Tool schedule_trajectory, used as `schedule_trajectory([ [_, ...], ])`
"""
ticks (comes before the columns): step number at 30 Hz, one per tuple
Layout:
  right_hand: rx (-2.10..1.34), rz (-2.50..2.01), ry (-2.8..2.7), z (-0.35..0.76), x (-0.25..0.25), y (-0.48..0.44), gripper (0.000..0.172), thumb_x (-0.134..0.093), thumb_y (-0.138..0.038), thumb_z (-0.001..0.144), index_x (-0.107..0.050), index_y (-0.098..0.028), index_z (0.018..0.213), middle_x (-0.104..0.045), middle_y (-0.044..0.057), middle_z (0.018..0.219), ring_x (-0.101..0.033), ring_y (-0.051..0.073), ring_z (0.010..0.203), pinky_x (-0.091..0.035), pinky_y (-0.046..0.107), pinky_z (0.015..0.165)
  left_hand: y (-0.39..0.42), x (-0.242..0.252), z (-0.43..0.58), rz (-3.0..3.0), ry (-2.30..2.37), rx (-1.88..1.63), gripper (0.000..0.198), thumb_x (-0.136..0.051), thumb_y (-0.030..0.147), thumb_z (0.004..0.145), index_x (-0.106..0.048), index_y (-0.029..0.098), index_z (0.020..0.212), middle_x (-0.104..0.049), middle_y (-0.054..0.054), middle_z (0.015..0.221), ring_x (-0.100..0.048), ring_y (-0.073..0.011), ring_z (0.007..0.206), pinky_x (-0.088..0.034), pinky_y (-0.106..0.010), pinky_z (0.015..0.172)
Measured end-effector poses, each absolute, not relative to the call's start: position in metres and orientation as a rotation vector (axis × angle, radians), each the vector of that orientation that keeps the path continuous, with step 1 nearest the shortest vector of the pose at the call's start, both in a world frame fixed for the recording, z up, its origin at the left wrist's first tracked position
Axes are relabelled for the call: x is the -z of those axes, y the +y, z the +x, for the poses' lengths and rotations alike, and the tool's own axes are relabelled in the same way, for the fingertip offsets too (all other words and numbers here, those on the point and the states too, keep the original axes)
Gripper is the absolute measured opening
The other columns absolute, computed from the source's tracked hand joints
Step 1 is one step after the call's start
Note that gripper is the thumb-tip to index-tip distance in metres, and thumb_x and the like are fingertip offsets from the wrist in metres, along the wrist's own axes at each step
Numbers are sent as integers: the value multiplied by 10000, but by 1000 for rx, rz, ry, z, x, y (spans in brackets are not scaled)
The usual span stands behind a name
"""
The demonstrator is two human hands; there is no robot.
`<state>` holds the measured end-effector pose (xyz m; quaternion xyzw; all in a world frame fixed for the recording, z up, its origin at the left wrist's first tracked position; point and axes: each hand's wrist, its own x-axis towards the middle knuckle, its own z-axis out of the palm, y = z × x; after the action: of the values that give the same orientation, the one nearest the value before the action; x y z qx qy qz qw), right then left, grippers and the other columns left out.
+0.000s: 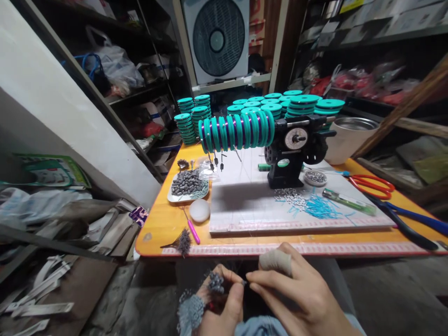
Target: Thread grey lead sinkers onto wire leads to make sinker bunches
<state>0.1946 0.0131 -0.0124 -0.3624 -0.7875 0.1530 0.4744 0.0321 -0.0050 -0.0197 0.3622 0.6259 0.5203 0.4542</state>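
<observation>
My left hand (227, 298) is closed in front of the table edge. A bundle of small grey-blue pieces (216, 283) sticks out of it, and more hang by the wrist. Between its thumb and index finger is a tiny dark piece (244, 283). My right hand (301, 287) has its fingertips pinched beside that piece, with a beige wrap (276, 262) around one finger. Whatever its fingertips hold is too small to make out. Just beyond the hands, a bunch of dark, thin-stemmed pieces (185, 241) lies near a pink-handled hook tool (193, 231).
A black winding machine (285, 172) carries a row of teal spools (236, 130) over a white board (241, 219). A plate of grey weights (189, 183), blue strips (320, 208), red scissors (374, 185) and blue-handled pliers (418, 217) lie around it. Stacked teal spools (185, 128) stand behind.
</observation>
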Motion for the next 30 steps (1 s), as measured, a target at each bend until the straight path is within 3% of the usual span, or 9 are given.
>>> schedule_trajectory([
  [5,-363,-888,-1870,189,8,11,174,-618,-29,901,-733,-145,960,-703,64,810,-622,187,721,-534,339,716,-3,19,30,988,1502,-1418,374,-862,537,609,-693,204,590,-625,-9,585,-577,-158,563,-427,-200,425],
  [11,-379,-882,-1840,187,1,13,193,-602,-17,892,-739,-152,912,-692,60,786,-615,184,707,-537,325,675,-4,18,29,952,1441,-1470,308,-869,445,643,-676,207,614,-541,19,557,-595,-169,608,-424,-193,444],
  [21,-358,-883,-1847,188,-2,11,192,-594,-37,906,-741,-160,919,-696,59,779,-614,182,683,-547,332,670,-4,18,30,909,1438,-1470,334,-883,458,617,-664,205,613,-521,32,553,-576,-161,592,-452,-204,483],
  [30,-306,-829,-1831,186,-1,14,189,-566,-136,1001,-755,-130,1005,-711,72,778,-633,176,690,-572,308,631,-2,23,36,1010,1527,-1407,315,-834,503,642,-697,227,577,-619,4,565,-610,-185,584,-493,-243,524],
])
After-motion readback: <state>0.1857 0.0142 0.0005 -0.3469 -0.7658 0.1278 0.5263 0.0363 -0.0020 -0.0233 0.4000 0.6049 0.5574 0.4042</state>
